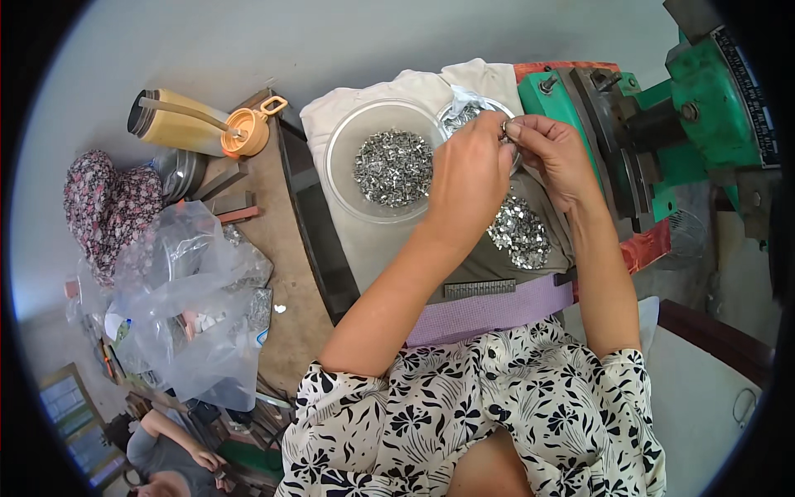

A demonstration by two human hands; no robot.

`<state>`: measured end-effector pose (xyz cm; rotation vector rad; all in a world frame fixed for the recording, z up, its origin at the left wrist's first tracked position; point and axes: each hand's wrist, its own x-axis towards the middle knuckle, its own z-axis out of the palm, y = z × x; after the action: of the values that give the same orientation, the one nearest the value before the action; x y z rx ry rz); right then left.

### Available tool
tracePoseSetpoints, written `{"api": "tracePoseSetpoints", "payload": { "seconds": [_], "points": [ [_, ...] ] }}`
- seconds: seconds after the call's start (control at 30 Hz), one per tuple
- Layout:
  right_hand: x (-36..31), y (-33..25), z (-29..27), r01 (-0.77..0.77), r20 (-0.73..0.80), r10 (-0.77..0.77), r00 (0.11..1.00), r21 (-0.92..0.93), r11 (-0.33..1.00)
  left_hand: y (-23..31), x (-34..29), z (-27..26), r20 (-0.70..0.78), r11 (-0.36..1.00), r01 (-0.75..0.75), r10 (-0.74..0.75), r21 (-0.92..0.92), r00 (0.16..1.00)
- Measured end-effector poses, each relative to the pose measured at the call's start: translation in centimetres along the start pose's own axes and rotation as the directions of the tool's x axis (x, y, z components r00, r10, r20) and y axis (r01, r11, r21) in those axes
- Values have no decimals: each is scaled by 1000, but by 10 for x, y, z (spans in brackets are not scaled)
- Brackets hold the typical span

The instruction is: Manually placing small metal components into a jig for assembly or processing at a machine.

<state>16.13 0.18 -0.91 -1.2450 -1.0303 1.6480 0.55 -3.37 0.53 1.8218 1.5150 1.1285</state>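
Observation:
My left hand is closed, its fingertips meeting those of my right hand above the cloth. The right hand pinches a small shiny metal piece between thumb and finger. What the left fingers grip is hidden behind the hand. Beneath the hands, a loose pile of small flat silver metal pieces lies on the cloth. To the left stands a clear round plastic tub holding many small metal bits. Behind my hands is a second, smaller bowl with shiny pieces and a white wrapping.
A green press machine stands close on the right. A toothed metal strip lies at the cloth's near edge. Leftward are a yellow bottle, plastic bags and a floral cloth item. Another person's arm shows lower left.

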Motion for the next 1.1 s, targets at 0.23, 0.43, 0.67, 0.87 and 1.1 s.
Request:
{"api": "tracePoseSetpoints", "payload": {
  "seconds": [0.23,0.43,0.67,0.87,1.1],
  "points": [
    [4,11,3,-4,-7,5,1000,63,998,-6,10,-4,-6,994,104,-104,-12,995],
    [3,12,13,-11,-57,13,998,31,999,-8,19,-8,8,992,42,-44,119,999],
    [-1,11,10,-1,-53,-1,999,-38,999,-17,29,1,48,970,-47,36,238,998],
    [-7,4,16,10,-89,-25,996,-167,986,-9,27,-3,36,989,58,-63,133,997],
    [-4,10,5,-51,-8,53,999,200,978,-12,22,-7,129,921,289,-263,-262,956]
  ]
}}
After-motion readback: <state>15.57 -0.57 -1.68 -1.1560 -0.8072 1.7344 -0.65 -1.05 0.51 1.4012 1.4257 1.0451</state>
